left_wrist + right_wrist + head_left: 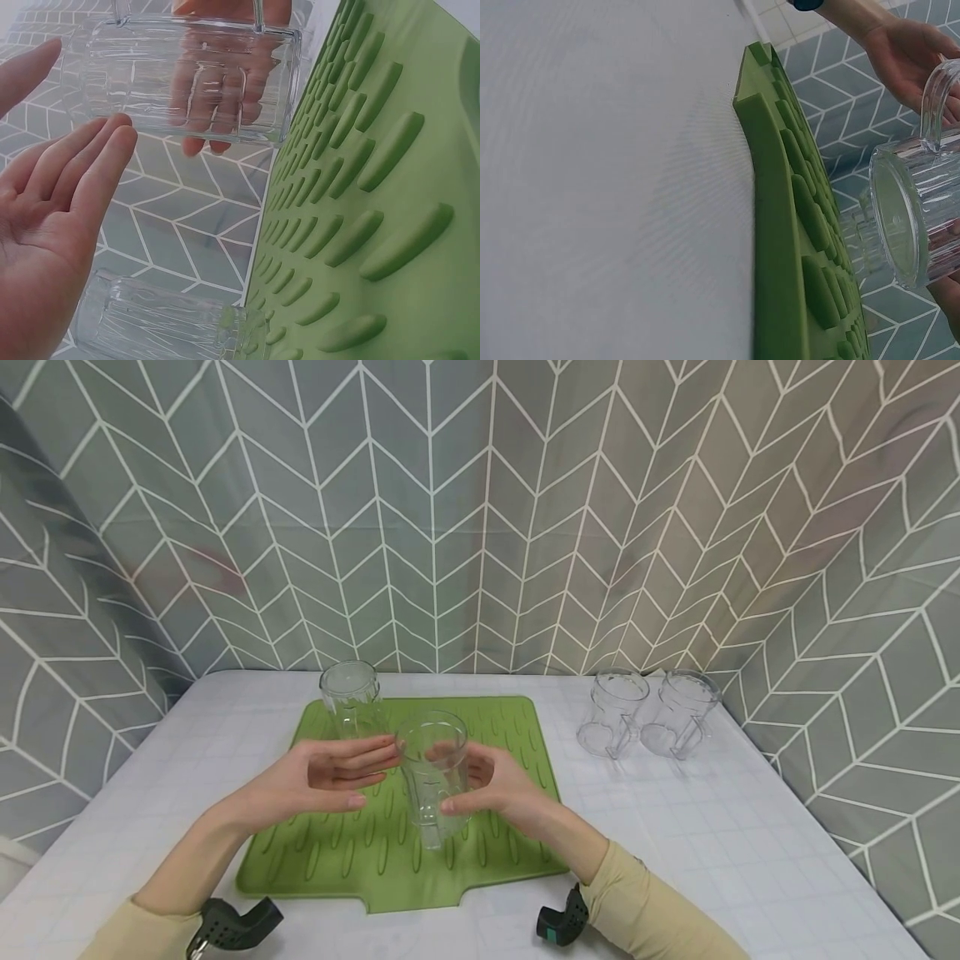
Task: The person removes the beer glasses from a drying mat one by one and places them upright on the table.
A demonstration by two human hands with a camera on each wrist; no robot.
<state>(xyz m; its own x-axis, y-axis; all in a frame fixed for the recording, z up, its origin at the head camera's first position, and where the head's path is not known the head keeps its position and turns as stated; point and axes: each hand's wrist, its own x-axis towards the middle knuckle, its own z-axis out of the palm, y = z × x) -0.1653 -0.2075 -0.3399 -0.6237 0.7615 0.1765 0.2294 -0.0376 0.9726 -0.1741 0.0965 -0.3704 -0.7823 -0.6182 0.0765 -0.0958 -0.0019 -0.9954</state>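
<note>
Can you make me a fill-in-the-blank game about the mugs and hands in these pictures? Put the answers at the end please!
1. The mat on the white table is coloured ____.
2. The person's ____ hand grips a glass mug over the mat.
3. To the right of the mat, ____ other mugs stand side by side.
4. Counting every mug in the head view, there are ____ altogether.

Missing words: green; right; two; four.

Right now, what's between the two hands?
A mug, held by the right hand, with the left hand on its other side; the head view shows it.
</note>
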